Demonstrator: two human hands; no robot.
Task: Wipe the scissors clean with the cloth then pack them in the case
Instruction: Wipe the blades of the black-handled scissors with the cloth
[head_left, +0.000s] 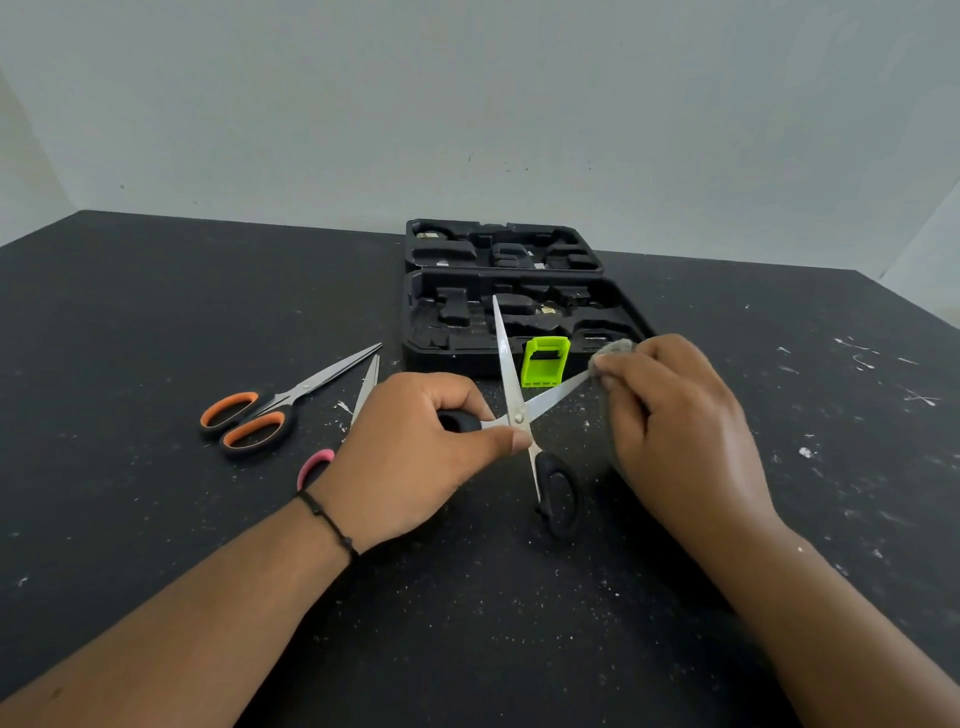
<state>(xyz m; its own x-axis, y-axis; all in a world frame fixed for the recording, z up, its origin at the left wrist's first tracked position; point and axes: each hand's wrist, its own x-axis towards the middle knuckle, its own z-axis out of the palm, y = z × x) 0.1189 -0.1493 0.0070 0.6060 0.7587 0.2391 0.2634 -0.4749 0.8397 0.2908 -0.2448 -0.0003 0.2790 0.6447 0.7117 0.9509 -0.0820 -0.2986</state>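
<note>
Head view: wiping is in hand. The black-handled scissors (519, 410), splayed wide at centre, have one handle gripped by the curled left hand (415, 452). At 3 o'clock the right hand (675, 415) pinches the grey cloth (615, 349) round a blade tip. Next, likely the other blade; the open case (519, 312) waits at 12.

I see my left hand (415, 447) curled, thumb stretched forward, its forearm reaching in from the near left corner. My right hand (675, 415) is bent at the wrist, fingertips (605, 374) pinched together.
</note>
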